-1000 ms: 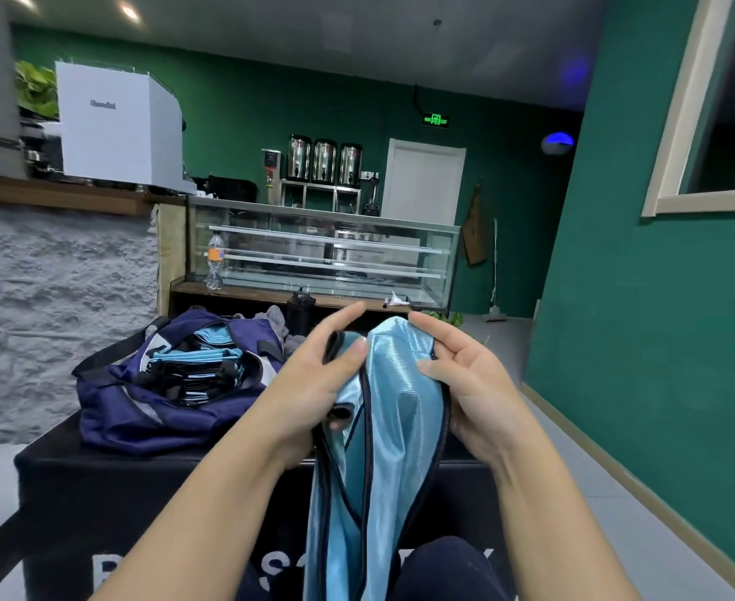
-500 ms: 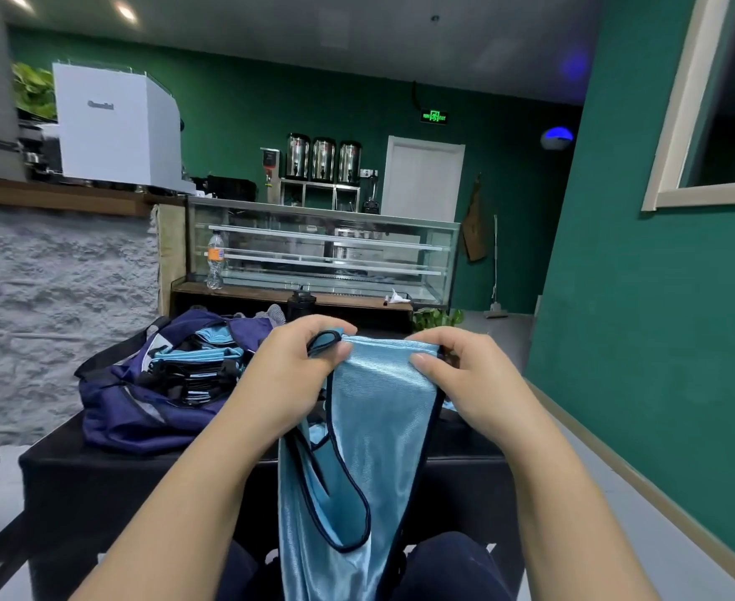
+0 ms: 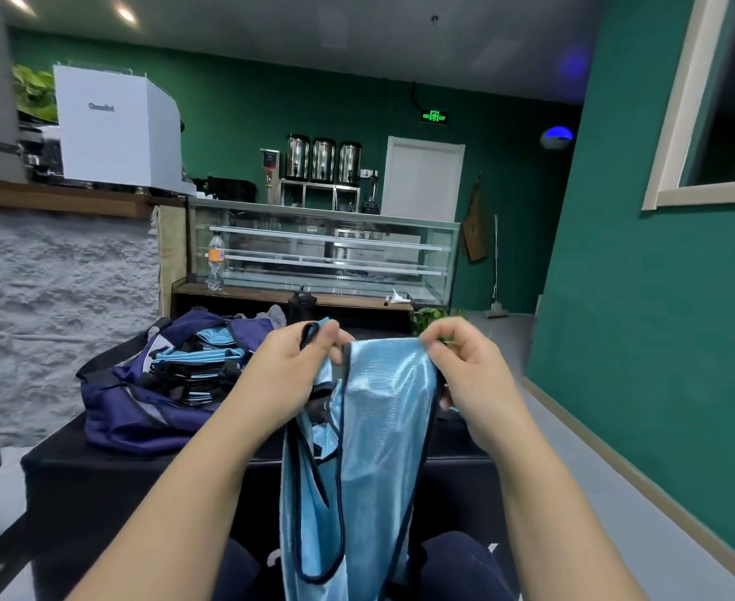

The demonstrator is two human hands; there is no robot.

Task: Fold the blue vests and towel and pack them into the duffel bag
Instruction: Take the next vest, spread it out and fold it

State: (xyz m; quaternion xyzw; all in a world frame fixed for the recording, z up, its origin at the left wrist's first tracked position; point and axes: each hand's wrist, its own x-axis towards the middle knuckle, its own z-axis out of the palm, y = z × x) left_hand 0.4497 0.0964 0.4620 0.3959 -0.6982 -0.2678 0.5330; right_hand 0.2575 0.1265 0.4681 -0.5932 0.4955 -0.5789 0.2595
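Both hands (image 3: 394, 375) pinching a hanging blue vest (image 3: 357, 470), open duffel bag (image 3: 157, 396) left, seemingly part-filled.

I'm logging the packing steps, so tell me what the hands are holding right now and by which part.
Both hands hold one blue vest by its top edge: the left hand pinches the dark-trimmed strap end, and the right hand pinches the other top corner. The rest hangs down.

Both forearms reach forward, left hand (image 3: 285, 375) and right hand (image 3: 472, 375) raised, fingers curled.
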